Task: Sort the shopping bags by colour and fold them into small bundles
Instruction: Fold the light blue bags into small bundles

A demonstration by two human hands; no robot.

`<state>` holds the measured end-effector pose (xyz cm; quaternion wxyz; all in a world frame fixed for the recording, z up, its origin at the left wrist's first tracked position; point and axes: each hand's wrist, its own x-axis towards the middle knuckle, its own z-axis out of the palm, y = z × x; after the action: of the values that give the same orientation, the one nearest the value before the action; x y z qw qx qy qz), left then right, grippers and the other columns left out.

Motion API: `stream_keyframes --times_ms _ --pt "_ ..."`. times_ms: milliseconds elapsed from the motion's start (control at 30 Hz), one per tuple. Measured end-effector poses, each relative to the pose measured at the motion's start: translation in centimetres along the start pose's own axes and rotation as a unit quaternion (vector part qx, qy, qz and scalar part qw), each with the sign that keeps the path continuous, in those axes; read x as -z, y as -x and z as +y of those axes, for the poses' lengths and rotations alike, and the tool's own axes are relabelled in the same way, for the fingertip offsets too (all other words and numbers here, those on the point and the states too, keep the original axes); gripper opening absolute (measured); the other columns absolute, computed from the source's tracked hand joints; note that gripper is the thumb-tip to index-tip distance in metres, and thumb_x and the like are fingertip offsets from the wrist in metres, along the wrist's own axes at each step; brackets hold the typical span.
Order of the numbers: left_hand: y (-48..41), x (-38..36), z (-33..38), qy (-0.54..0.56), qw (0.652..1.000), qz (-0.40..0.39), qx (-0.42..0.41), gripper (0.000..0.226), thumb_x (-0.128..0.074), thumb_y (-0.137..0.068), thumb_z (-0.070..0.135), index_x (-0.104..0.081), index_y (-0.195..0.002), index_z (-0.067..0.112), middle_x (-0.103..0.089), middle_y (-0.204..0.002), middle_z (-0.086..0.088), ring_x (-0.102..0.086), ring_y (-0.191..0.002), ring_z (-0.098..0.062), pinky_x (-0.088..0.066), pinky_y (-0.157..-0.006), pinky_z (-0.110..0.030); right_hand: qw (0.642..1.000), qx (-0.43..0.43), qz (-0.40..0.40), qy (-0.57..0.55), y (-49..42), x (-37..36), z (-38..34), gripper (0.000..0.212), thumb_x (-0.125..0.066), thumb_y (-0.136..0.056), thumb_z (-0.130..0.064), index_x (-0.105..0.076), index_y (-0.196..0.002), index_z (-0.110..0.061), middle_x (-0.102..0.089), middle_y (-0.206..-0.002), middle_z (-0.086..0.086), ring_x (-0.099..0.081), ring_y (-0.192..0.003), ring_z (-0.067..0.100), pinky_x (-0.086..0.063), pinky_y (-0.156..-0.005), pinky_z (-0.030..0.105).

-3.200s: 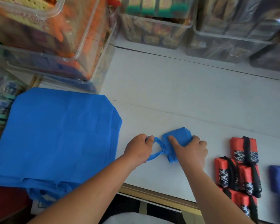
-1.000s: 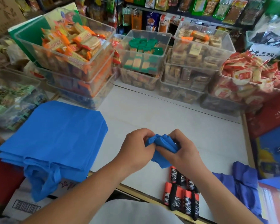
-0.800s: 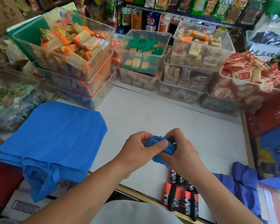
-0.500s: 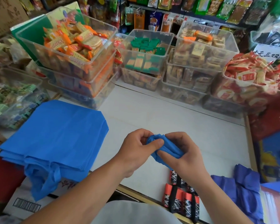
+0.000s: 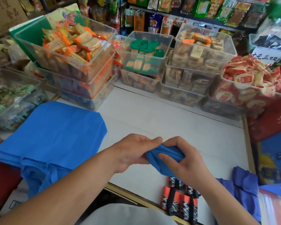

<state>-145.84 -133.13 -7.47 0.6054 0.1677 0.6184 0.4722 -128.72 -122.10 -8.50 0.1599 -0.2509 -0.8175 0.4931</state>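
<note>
A white counter (image 5: 161, 120) stands in a small shop. Along its far edge, clear plastic bins (image 5: 201, 62) of wrapped snacks are stacked. Behind them hang colourful packets (image 5: 201, 7). A cardboard box (image 5: 3, 13) stands far left. The light is soft and even.

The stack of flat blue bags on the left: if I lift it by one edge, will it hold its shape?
Probably not: the stack of flat blue bags already droops over the table edge, so it should flop. Likely light for its size, being thin fabric. Layers may slide apart; their near edges look staggered.
</note>
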Motion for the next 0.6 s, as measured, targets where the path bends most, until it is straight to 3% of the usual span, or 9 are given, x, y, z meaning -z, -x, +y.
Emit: stream_keyframes --times_ms 133,333,400,467,533,600 --pt "-0.1 -0.2 0.0 0.028 0.999 -0.017 0.022 0.041 -0.074 -0.093 0.027 -0.066 -0.116 -0.007 -0.076 -0.106 -0.015 -0.074 -0.097 -0.022 -0.06 -0.093 -0.038 0.999 -0.005 -0.036 -0.001 -0.2 1.1 0.0 0.026 -0.08 -0.088 -0.019 -0.059 -0.102 -0.024 -0.068 -0.09 -0.011 -0.068 -0.077 0.017 -0.058 -0.062 0.035" --pt "-0.6 -0.6 0.0 0.004 0.999 -0.034 0.006 0.008 -0.067 -0.098 0.01 -0.066 -0.101 0.002 -0.07 -0.092 -0.011 -0.069 -0.089 -0.021 -0.06 -0.093 -0.043 0.999 -0.021 -0.028 -0.029 0.5 1.1 0.2 0.03 -0.084 -0.084 -0.017 -0.062 -0.102 -0.025 -0.07 -0.092 -0.01 -0.071 -0.081 0.017 -0.06 -0.064 0.036" --pt "-1.0 -0.9 -0.3 -0.037 0.999 0.009 -0.013 0.008 -0.068 -0.097 0.01 -0.067 -0.096 0.002 -0.07 -0.088 -0.01 -0.069 -0.084 -0.02 -0.061 -0.091 -0.044 0.999 -0.034 -0.033 -0.016 0.2 1.1 0.4 0.032 -0.084 -0.084 -0.019 -0.06 -0.104 -0.026 -0.069 -0.093 -0.011 -0.07 -0.083 0.013 -0.06 -0.066 0.031" --pt "-1.1 -1.6 -0.7 -0.132 0.987 0.078 -0.053 0.007 -0.07 -0.095 0.014 -0.068 -0.092 0.008 -0.07 -0.083 -0.005 -0.068 -0.075 -0.013 -0.062 -0.081 -0.034 0.998 -0.046 -0.035 0.007 0.0 0.9 0.6 0.033 -0.083 -0.085 -0.02 -0.058 -0.104 -0.027 -0.068 -0.094 -0.011 -0.069 -0.084 0.006 -0.056 -0.067 0.02" --pt "-1.1 -2.3 -1.0 -0.252 0.949 0.145 -0.119 0.004 -0.07 -0.094 0.018 -0.067 -0.09 0.019 -0.068 -0.081 0.005 -0.062 -0.068 -0.004 -0.056 -0.067 -0.023 0.997 -0.064 -0.022 0.021 -0.2 0.4 0.8 0.029 -0.082 -0.085 -0.021 -0.059 -0.103 -0.026 -0.069 -0.094 -0.01 -0.067 -0.082 0.0 -0.051 -0.065 0.012" --pt "-1.3 -2.9 -1.3 -0.322 0.912 0.184 -0.178 0.007 -0.069 -0.093 0.021 -0.066 -0.091 0.026 -0.067 -0.081 0.01 -0.062 -0.071 -0.004 -0.056 -0.068 -0.025 0.997 -0.077 0.003 0.024 -0.4 0.3 1.2 0.025 -0.082 -0.085 -0.02 -0.062 -0.1 -0.025 -0.07 -0.092 -0.012 -0.066 -0.08 -0.003 -0.048 -0.064 0.009"
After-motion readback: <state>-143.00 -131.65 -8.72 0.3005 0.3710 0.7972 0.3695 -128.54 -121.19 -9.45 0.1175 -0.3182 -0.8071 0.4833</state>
